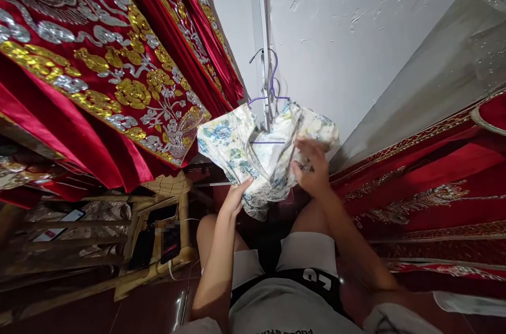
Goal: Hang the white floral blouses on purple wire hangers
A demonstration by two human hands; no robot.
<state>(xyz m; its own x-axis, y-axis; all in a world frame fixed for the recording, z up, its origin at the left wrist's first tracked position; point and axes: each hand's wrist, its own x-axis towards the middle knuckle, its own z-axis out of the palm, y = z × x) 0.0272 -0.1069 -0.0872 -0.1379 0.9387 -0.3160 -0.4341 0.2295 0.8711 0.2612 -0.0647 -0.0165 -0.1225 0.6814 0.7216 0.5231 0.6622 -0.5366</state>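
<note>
A white floral blouse (225, 136) with blue, green and yellow flowers hangs on a purple wire hanger (273, 73) in front of me. My left hand (238, 194) grips the blouse near its lower left edge, the thumb lying on top of the cloth and the other fingers hidden behind it. At the right front of the blouse is my right hand (312, 168), its fingers bent and apart, slightly blurred by motion. The fingertips are close to the cloth; whether they touch it I cannot tell.
Red garments with gold and silver sequins (134, 91) hang at the left, and red beaded cloth (411, 197) at the right. A bamboo rack (154, 281) at lower left bears several phones (63, 224). A narrow white pole (259, 2) stands against the white wall (336, 49).
</note>
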